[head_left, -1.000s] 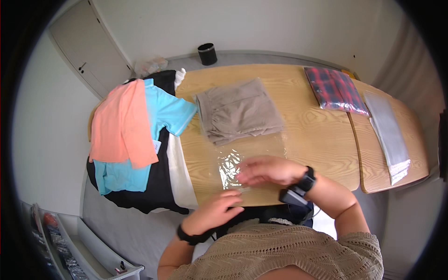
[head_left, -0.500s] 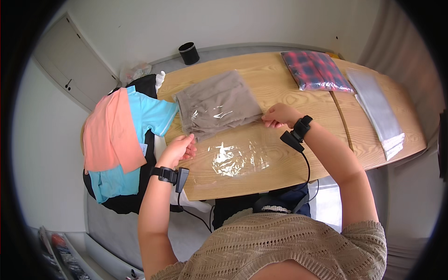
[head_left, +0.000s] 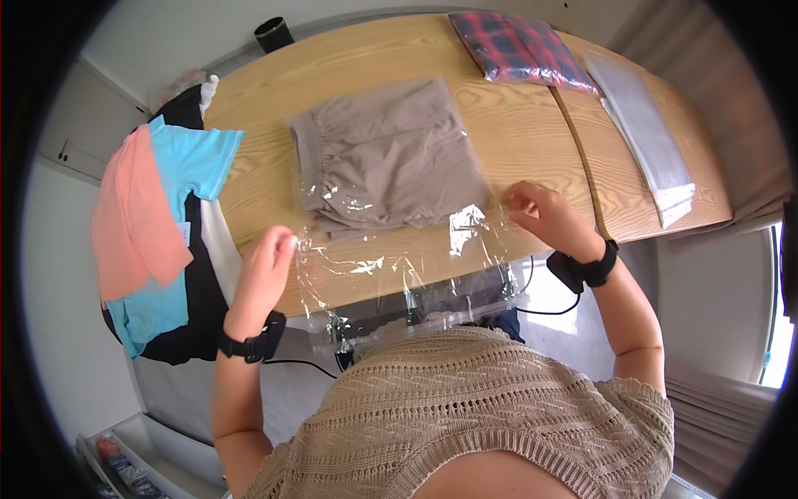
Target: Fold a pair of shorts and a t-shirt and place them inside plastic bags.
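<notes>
Folded taupe trousers or shorts (head_left: pixel 391 154) with a gathered waistband lie inside a clear plastic bag (head_left: pixel 374 266) on the table. The bag's unfilled end reaches over the table's near edge toward my body, creased and glossy. At its left edge, my left hand (head_left: pixel 264 274) is closed, thumb against bent fingers, pinching the film. My right hand (head_left: pixel 549 218) has its fingers bent together at the bag's right edge, also closed on the film. Both hands are slightly blurred, and the thin plastic is hard to make out between the fingers.
On the wooden table (head_left: pixel 532 141), a bagged red-and-navy plaid garment (head_left: pixel 519 50) and a stack of clear bags (head_left: pixel 640 137) lie at the far right. Coral clothing (head_left: pixel 137 220) and a light blue shirt (head_left: pixel 195 158) are piled at left. A black bin (head_left: pixel 273 35) stands beyond.
The bag's unfilled end has come toward me, from lying on the table to hanging past its near edge. Both hands have moved nearer my body and a little farther apart. The view has tilted.
</notes>
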A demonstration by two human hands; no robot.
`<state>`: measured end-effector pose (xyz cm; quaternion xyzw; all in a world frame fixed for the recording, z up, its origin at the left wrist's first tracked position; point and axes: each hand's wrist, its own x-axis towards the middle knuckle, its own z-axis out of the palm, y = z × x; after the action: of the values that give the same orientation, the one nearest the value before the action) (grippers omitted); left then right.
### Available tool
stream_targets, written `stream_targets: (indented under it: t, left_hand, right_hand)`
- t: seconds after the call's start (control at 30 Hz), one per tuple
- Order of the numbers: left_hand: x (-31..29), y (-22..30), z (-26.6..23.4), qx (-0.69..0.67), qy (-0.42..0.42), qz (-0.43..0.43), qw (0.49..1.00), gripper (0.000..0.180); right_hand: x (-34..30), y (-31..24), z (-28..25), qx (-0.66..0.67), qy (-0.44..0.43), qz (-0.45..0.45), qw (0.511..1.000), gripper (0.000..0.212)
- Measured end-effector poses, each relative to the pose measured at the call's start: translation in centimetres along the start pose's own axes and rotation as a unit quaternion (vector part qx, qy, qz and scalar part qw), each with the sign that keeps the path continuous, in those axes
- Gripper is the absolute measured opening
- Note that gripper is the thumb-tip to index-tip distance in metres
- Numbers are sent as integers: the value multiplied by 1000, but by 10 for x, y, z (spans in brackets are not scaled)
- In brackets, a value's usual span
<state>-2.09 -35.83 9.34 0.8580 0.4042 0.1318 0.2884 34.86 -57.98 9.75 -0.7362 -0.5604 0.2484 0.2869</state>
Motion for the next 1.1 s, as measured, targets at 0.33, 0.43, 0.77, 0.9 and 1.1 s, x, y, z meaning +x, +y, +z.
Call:
stream_targets:
  t: [0.33,0.43,0.77,0.9,1.1]
  left_hand:
    - [-7,17,0,240,-174,308,904,60]
    - [-8,12,1,235,-192,289,908,59]
    - [5,6,1,139,-212,253,934,39]
    - [7,5,-1,-37,-175,245,953,34]
    - [-7,4,2,-204,-169,143,953,35]
  right_hand:
    - [-2,-6,21,-441,-79,-271,852,64]
    - [-3,0,23,-385,-112,-264,877,63]
    - [9,7,24,-308,-86,-293,901,56]
    - [0,1,14,-234,-73,-271,931,52]
    - [-8,4,28,-125,-6,-281,952,49]
